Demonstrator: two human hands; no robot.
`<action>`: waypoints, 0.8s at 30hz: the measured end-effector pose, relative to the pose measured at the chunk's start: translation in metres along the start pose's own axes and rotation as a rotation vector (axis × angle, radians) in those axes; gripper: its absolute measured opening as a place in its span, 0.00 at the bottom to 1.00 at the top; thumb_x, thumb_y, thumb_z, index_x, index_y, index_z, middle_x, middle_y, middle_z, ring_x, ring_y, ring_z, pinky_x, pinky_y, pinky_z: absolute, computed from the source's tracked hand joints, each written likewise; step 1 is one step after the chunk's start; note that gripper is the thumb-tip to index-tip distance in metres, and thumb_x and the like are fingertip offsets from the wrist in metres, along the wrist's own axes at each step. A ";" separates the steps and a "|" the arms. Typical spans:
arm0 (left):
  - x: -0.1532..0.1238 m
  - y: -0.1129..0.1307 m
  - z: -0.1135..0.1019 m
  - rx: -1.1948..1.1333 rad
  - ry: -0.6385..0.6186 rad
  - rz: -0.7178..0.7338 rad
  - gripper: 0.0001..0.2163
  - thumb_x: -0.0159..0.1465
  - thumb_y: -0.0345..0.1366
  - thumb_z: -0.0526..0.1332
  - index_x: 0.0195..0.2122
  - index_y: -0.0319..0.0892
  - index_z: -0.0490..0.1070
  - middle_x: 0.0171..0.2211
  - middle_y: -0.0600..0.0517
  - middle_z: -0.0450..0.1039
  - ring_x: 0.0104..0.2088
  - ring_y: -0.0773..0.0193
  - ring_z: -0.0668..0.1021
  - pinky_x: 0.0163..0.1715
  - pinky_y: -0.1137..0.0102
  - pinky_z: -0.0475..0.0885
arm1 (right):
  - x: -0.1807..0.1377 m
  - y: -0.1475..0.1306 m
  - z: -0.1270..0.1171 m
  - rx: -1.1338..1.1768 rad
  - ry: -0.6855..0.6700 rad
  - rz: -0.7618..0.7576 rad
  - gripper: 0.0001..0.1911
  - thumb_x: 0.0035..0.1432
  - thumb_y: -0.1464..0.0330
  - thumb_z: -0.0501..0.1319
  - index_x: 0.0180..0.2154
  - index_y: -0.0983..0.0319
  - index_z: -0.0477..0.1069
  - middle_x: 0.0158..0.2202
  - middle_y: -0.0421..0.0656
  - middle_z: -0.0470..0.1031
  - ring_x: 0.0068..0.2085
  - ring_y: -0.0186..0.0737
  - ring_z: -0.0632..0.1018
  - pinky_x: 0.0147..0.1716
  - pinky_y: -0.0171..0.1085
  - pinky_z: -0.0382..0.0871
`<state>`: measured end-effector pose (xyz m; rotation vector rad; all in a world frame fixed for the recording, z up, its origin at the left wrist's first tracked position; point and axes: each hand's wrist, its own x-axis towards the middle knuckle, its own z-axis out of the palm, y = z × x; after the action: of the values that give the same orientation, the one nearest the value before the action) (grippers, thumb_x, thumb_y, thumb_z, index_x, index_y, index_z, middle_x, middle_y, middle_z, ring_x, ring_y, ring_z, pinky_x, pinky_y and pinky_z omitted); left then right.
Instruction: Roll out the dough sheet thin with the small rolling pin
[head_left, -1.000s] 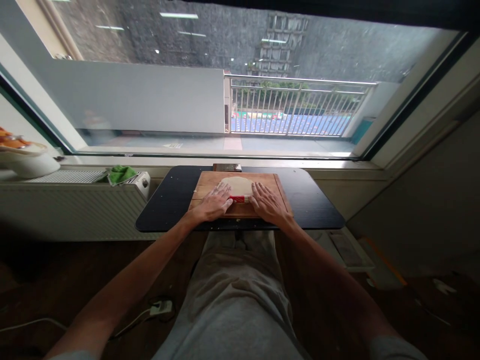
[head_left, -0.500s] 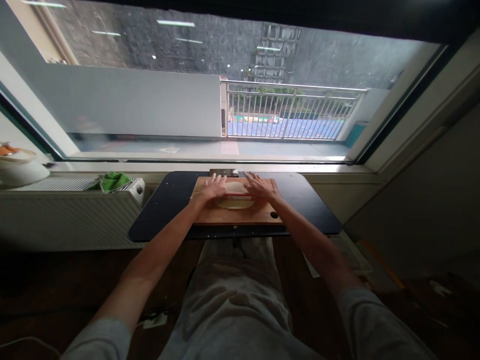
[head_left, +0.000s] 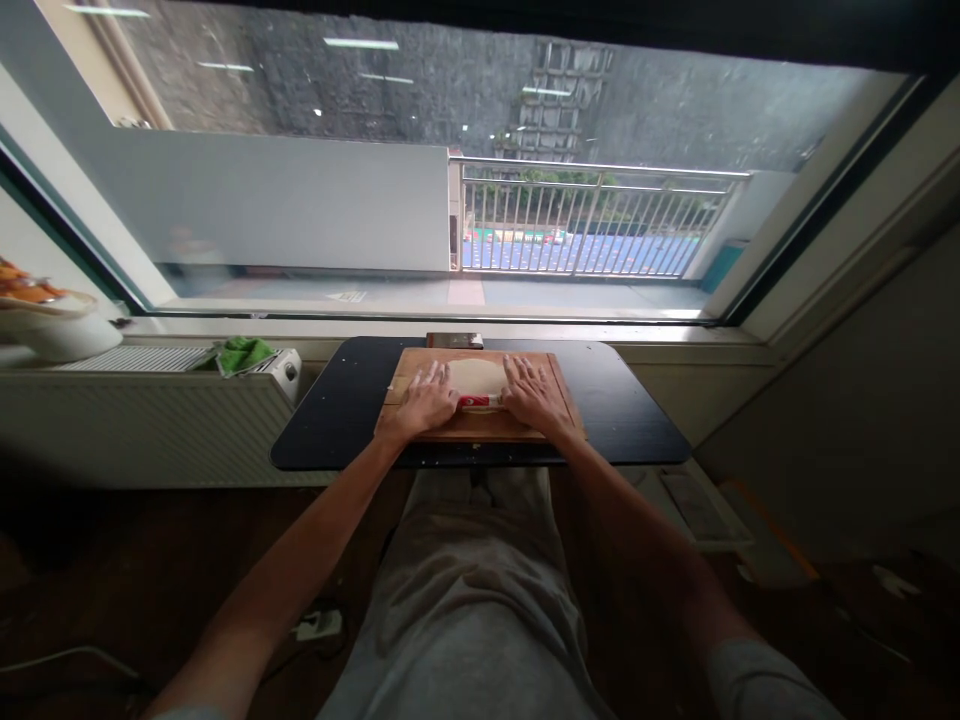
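Note:
A flat round of pale dough lies on a wooden board set on a small black table. A red rolling pin rests across the near edge of the dough. My left hand lies flat on the pin's left end with fingers stretched out. My right hand lies flat on the right end the same way. Both palms press down on the pin, which shows only between the hands.
A dark phone-like slab lies at the table's far edge by the window. A white radiator to the left carries a green cloth and a white bowl. My grey-trousered legs are under the table.
Both hands went from the near side of the dough out to its far side half a second ago, then came back toward me. The pin shows between them again.

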<state>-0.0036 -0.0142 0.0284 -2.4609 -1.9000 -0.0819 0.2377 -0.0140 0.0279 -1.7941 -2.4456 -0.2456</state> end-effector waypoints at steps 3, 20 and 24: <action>-0.012 0.005 0.000 0.027 0.044 0.005 0.33 0.79 0.39 0.43 0.82 0.27 0.56 0.82 0.36 0.55 0.83 0.49 0.58 0.82 0.55 0.53 | -0.012 -0.006 0.000 -0.026 0.048 0.024 0.41 0.77 0.66 0.46 0.84 0.71 0.43 0.84 0.56 0.53 0.83 0.57 0.57 0.81 0.60 0.52; -0.006 0.008 0.006 0.033 0.149 -0.009 0.31 0.79 0.37 0.47 0.82 0.37 0.60 0.80 0.40 0.62 0.82 0.48 0.62 0.80 0.52 0.58 | -0.008 -0.011 0.008 -0.015 0.177 0.066 0.44 0.75 0.68 0.51 0.85 0.68 0.38 0.81 0.58 0.59 0.80 0.59 0.64 0.79 0.61 0.55; -0.027 0.010 0.011 0.020 0.210 0.038 0.31 0.80 0.38 0.47 0.82 0.40 0.60 0.80 0.41 0.64 0.82 0.49 0.62 0.80 0.51 0.59 | -0.021 -0.017 0.015 0.021 0.224 0.101 0.46 0.75 0.69 0.50 0.85 0.68 0.34 0.81 0.58 0.59 0.79 0.58 0.66 0.79 0.58 0.56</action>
<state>-0.0007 -0.0420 0.0155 -2.3679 -1.7593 -0.3055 0.2276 -0.0356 0.0082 -1.7690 -2.1924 -0.3881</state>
